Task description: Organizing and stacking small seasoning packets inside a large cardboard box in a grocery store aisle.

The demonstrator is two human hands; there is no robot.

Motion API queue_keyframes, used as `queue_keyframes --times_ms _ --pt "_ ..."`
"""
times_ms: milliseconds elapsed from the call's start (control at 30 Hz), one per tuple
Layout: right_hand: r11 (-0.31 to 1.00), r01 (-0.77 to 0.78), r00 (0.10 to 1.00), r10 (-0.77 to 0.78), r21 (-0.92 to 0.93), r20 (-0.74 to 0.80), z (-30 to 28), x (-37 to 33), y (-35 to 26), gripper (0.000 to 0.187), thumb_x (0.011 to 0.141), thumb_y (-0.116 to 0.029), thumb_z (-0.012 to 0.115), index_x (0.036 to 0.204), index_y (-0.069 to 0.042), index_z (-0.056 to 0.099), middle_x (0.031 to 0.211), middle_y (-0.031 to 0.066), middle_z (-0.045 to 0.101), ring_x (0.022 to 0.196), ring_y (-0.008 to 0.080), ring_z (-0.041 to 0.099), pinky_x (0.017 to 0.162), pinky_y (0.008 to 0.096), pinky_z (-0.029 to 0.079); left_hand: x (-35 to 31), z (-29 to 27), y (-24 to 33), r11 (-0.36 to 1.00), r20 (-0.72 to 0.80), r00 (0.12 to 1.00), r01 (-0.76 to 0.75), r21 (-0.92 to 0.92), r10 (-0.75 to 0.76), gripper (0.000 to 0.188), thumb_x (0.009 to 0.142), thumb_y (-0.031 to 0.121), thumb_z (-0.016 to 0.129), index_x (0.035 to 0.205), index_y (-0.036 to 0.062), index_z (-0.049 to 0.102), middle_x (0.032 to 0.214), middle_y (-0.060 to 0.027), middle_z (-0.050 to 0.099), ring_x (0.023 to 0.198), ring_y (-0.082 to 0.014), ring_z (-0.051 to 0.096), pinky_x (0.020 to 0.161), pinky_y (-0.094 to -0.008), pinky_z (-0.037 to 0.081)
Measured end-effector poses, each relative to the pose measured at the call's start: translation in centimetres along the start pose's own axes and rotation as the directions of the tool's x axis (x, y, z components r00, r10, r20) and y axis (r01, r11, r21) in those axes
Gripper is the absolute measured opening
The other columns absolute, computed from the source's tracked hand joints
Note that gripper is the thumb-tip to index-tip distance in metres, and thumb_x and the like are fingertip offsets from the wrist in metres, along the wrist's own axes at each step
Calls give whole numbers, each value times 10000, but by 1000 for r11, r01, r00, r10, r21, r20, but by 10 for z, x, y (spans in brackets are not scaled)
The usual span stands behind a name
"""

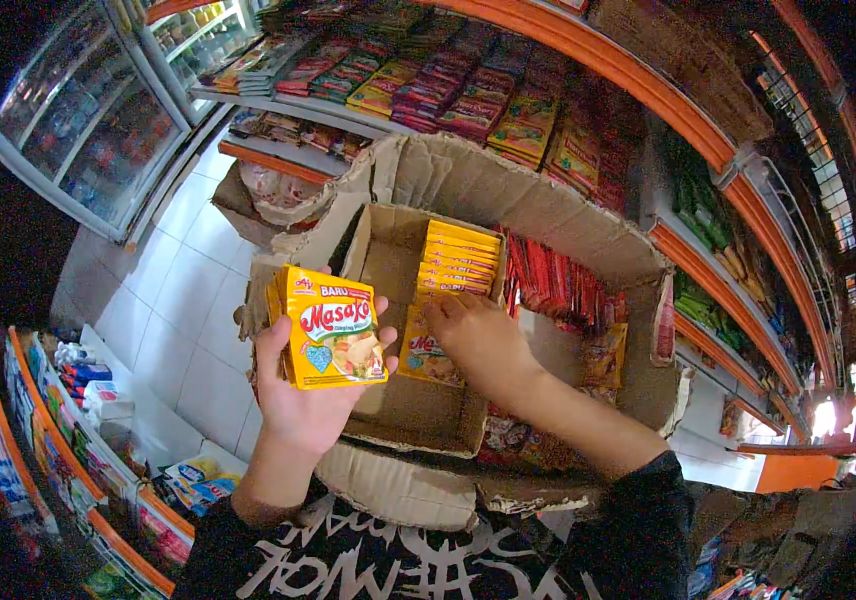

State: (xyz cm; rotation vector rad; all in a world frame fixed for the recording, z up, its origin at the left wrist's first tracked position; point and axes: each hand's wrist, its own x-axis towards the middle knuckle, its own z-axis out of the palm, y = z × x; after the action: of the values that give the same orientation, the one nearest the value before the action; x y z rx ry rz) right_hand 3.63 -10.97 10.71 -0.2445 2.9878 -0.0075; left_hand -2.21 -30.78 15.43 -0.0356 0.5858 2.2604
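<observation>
My left hand is closed round a stack of yellow seasoning packets, thumb on the near side and fingertips past the far edge. To its right, in a small cardboard box, more yellow packets stand in an overlapping row. My right hand reaches into that box with curled fingers, pinching the top edge of a yellow packet that faces up below the row. The hand covers part of this packet and its fingertips are partly hidden.
A large torn-edged carton surrounds the small box, with red sachets on its right side. Beyond it, a shelf carries rows of packets. Orange-edged shelves stand right and left; a glass-door fridge is at far left.
</observation>
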Motion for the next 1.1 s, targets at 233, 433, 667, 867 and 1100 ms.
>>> queue_keyframes --times_ms 233,433,667,867,1100 --pt "979 -157 975 133 -127 -176 -12 -5 -18 303 745 -100 546 1035 -16 517 919 106 548 915 230 562 752 314 503 0 -4 1 1000 -5 1000 17 -17 -18 617 824 498 474 1358 225 332 1275 -182 450 1044 -336 522 865 -497 420" --pt "970 -154 969 112 -187 -218 -11 -4 -11 295 751 -122 548 1035 -47 526 873 66 579 914 207 565 758 332 438 0 -4 0 999 -20 999 31 -41 -32 616 824 500 475 1356 221 334 1274 -183 450 1047 -341 520 874 -500 416" --pt "971 -178 984 176 -157 -24 -8 -1 6 150 755 -106 539 896 -87 585 873 55 588 918 201 565 828 408 351 -1 -6 1 1000 -11 1000 24 -12 -24 623 822 511 470 1358 224 333 1274 -179 453 1049 -325 522 886 -490 410" --pt "973 -195 980 188 -120 -68 -6 -4 13 117 726 -95 559 834 -98 604 853 42 588 927 199 562 839 444 334 0 -3 0 1000 -24 999 30 -9 -30 627 820 514 468 1358 220 334 1267 -180 458 1047 -325 522 878 -487 412" --pt "977 -167 964 133 -135 -228 -7 -3 12 149 722 -103 555 859 -106 614 845 43 580 910 206 558 848 440 326 0 -3 1 1000 -3 1000 11 -12 -11 625 823 507 465 1360 215 336 1269 -199 450 1042 -338 521 871 -486 416"
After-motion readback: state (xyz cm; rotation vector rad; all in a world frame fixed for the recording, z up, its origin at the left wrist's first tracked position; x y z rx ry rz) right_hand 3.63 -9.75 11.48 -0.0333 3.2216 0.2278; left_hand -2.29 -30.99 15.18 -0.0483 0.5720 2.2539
